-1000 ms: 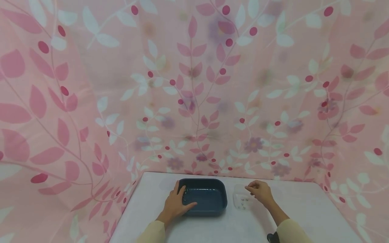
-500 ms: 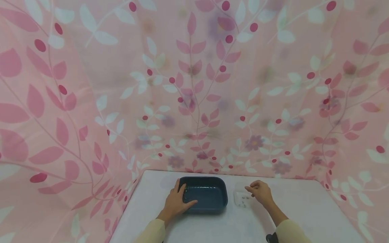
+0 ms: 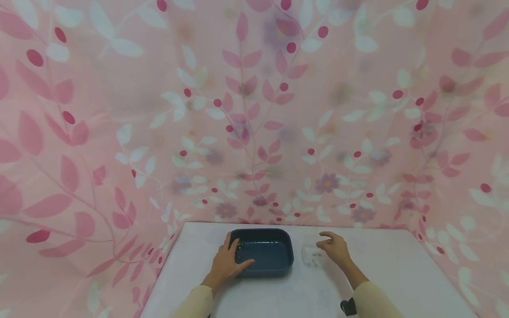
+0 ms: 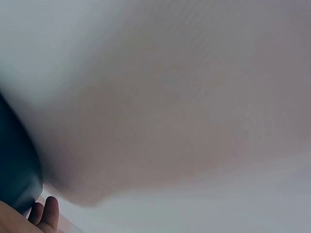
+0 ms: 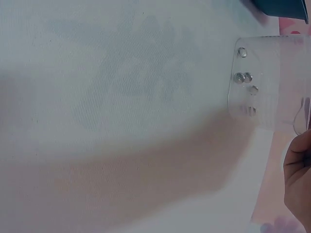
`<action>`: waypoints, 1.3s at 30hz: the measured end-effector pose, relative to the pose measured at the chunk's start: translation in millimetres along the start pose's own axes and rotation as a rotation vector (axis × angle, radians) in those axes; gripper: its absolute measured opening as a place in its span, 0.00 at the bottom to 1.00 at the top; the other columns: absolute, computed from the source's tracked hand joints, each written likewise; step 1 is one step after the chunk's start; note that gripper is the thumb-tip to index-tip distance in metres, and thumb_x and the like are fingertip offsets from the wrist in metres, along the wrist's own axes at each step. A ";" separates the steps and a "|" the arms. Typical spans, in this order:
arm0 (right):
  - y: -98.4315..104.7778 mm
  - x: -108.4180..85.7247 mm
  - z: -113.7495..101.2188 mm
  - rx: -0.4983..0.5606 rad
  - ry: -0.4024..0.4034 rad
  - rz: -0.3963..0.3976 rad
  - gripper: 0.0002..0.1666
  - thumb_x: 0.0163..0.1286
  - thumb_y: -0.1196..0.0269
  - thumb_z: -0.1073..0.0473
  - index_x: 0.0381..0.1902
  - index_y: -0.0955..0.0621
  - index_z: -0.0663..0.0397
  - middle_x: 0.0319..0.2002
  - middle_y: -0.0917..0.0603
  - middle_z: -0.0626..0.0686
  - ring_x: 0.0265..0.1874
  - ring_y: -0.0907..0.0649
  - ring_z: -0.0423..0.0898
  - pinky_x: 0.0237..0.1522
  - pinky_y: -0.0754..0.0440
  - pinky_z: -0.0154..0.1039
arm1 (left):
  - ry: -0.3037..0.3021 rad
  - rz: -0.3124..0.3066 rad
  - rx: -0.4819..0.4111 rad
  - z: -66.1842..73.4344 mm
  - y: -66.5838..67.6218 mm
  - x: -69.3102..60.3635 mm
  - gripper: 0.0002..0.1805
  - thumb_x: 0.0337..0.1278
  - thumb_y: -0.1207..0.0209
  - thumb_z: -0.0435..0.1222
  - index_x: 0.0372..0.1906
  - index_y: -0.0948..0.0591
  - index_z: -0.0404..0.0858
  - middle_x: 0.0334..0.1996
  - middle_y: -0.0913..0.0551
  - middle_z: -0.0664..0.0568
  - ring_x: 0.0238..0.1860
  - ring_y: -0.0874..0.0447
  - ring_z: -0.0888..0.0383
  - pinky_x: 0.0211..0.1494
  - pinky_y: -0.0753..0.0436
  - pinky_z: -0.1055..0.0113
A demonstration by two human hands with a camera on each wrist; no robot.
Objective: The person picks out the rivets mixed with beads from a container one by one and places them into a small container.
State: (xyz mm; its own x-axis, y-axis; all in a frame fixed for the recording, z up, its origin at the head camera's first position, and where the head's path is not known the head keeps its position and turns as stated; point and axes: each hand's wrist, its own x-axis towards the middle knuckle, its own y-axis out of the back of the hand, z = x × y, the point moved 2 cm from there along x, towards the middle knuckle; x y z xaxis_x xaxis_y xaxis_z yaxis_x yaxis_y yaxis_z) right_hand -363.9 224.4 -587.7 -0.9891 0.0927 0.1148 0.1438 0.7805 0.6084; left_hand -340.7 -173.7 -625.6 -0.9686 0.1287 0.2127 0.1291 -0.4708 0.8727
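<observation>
My left hand (image 3: 227, 261) rests on the left side of a dark blue rectangular dish (image 3: 274, 272), fingers spread over its left wall and thumb reaching over the inside. Small shiny pieces lie in the dish beside those fingers, too small to name in the head view. To its right stands a clear plastic container (image 3: 306, 258), holding several small shiny round beads (image 5: 239, 77). Over the container's right side is my right hand (image 3: 335, 248), thumb and index finger apart with nothing visible between them. The right wrist view cuts off part of this hand (image 5: 299, 179).
A white-covered table (image 3: 270, 298) bears both containers. Pink leaf-patterned cloth (image 3: 254, 132) hangs behind and at the sides. A dark strapped device (image 3: 348, 307) sits at the right sleeve.
My right thumb and index finger, close together before, have parted. The left hand stays on the dish. The head view has shifted slightly.
</observation>
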 end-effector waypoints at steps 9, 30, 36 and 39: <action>-6.6 4.6 -5.8 -0.008 0.017 -0.006 0.09 0.63 0.31 0.60 0.39 0.12 0.59 0.38 0.10 0.56 0.40 0.13 0.53 0.39 0.16 0.44 | 0.033 -0.028 0.016 -3.9 6.6 -0.3 0.60 0.40 0.45 0.78 0.74 0.35 0.43 0.79 0.51 0.44 0.66 0.31 0.35 0.57 0.23 0.39; -10.3 -6.4 4.2 0.003 -0.025 -0.050 0.13 0.63 0.31 0.59 0.44 0.12 0.59 0.40 0.10 0.55 0.43 0.13 0.53 0.40 0.16 0.44 | 0.046 -0.105 0.000 -8.7 1.9 -7.2 0.68 0.35 0.43 0.79 0.78 0.44 0.42 0.80 0.55 0.42 0.71 0.36 0.37 0.59 0.23 0.40; -2.8 -2.4 3.8 -0.026 0.021 -0.058 0.13 0.63 0.31 0.59 0.43 0.12 0.61 0.39 0.10 0.56 0.41 0.13 0.53 0.40 0.16 0.45 | 0.065 -0.089 -0.027 2.1 2.4 -0.8 0.67 0.35 0.36 0.74 0.78 0.44 0.40 0.80 0.53 0.42 0.72 0.37 0.37 0.63 0.27 0.38; 0.9 -0.3 1.0 -0.045 0.058 -0.065 0.13 0.63 0.30 0.59 0.42 0.13 0.63 0.38 0.10 0.57 0.39 0.13 0.53 0.38 0.16 0.44 | 0.062 -0.082 -0.046 4.8 3.9 1.3 0.67 0.35 0.36 0.74 0.78 0.44 0.40 0.80 0.52 0.42 0.72 0.38 0.37 0.66 0.29 0.39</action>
State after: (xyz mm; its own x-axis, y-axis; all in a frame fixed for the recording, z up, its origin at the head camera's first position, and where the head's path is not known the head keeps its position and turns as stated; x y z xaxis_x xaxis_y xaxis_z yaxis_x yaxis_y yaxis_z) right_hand -363.5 225.7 -587.9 -0.9929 0.0060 0.1186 0.0823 0.7548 0.6507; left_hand -340.5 -171.2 -619.8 -0.9869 0.1151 0.1127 0.0403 -0.5007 0.8647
